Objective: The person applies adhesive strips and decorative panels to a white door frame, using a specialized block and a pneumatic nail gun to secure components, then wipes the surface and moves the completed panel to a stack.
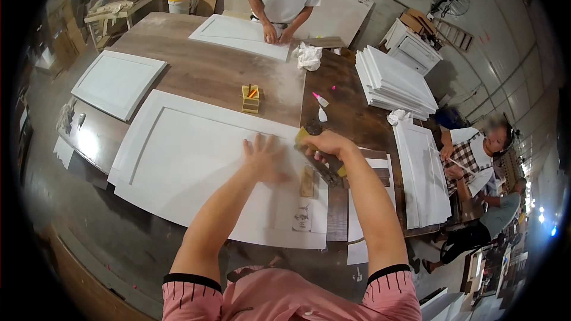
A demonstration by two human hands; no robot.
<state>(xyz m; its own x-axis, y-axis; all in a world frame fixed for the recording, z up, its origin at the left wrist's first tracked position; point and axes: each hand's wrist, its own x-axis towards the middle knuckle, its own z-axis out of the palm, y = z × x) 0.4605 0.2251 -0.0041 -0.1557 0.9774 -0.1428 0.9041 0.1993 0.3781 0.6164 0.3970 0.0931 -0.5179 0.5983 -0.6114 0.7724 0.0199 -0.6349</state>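
A large white framed panel (pixel 196 160), like a cabinet door, lies on the brown table before me. My left hand (pixel 264 157) rests on it with fingers spread, partly blurred. At the panel's right edge, my right hand (pixel 327 144) is wrapped round a yellow-and-black nail gun (pixel 326 172); its exact kind is hard to make out. Just below the tool, a small wooden block (pixel 307 182) lies on the panel's right border. Nearer to me on that border is a small flat piece with dark markings (pixel 302 215).
Beyond the panel stand a yellow box (pixel 250 100) and small glue bottles (pixel 322 107). Other white panels lie left (pixel 119 83) and in a stack (pixel 395 83) at right. A co-worker's hands (pixel 276 34) touch a far panel (pixel 235 34); another person (pixel 473 154) is at the right.
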